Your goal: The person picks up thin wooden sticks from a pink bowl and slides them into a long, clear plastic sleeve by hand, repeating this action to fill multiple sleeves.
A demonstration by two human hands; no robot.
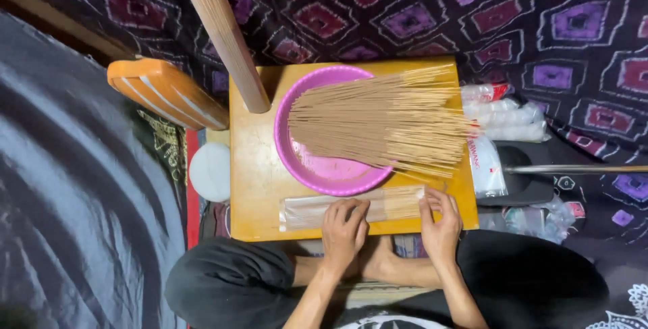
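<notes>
On the far left lies a grey cloth [61, 187]. Next to it sits an orange lid [165, 91] with pale stripes, tilted, just beside the corner of the yellow wooden worktop [253, 180]. A white round thing [210, 171] sits below the lid, touching the worktop's left edge. A thick bundle of sticks [223, 32] leans in from the top, and its end rests on the worktop.

In the middle is a pink bowl [317, 174]. A big fan of thin tan sticks [385, 123] lies across the bowl, with the ends poking out past the right edge of the worktop.

Along the front of the worktop lies a long clear packet of sticks [351, 206]. The left hand [343, 229] presses flat on its middle, fingers curled over it. The right hand [440, 224] pinches the packet's right end with thumb and fingers.

To the right, off the worktop, is a pile of clear plastic bags [503, 116]. A thin metal rod [580, 168] lies past them over a dark patterned cloth [574, 25].
</notes>
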